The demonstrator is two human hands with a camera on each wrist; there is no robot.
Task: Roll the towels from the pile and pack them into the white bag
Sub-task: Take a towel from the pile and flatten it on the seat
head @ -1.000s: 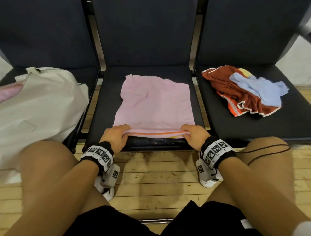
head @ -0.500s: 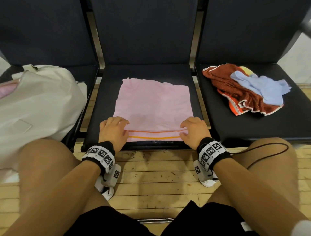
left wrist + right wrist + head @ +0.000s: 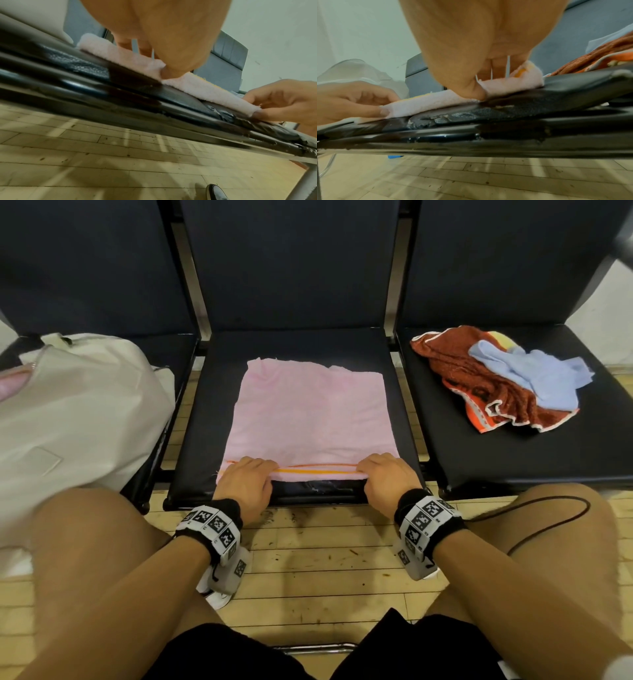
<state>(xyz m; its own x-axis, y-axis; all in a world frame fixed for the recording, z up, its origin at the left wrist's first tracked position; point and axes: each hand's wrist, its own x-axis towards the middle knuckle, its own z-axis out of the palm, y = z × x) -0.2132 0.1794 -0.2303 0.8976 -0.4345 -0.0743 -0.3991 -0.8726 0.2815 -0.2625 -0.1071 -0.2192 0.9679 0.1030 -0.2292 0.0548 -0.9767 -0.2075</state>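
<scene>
A pink towel (image 3: 313, 419) with an orange stripe lies flat on the middle seat (image 3: 191, 470). Its near edge is folded into a thin roll (image 3: 205, 86) (image 3: 436, 100). My left hand (image 3: 246, 479) grips the roll's left end, fingers on top and thumb behind. At the right end my right hand (image 3: 383, 475) grips it the same way. The white bag (image 3: 78, 412) sits on the left seat, open, with something pink inside. The pile (image 3: 496, 381) on the right seat holds a rust-red towel, a light blue one and a yellow one.
Three dark seats stand in a row with high backs (image 3: 291, 261). The middle seat's front edge (image 3: 436, 120) is cracked and peeling. My bare knees flank the hands over a wooden floor (image 3: 325, 559). A thin black cable (image 3: 548, 518) crosses my right knee.
Both hands first pressed flat on the towel's near edge, then pulled back and curled round it. The near edge is turned over into a thin roll, farther onto the seat.
</scene>
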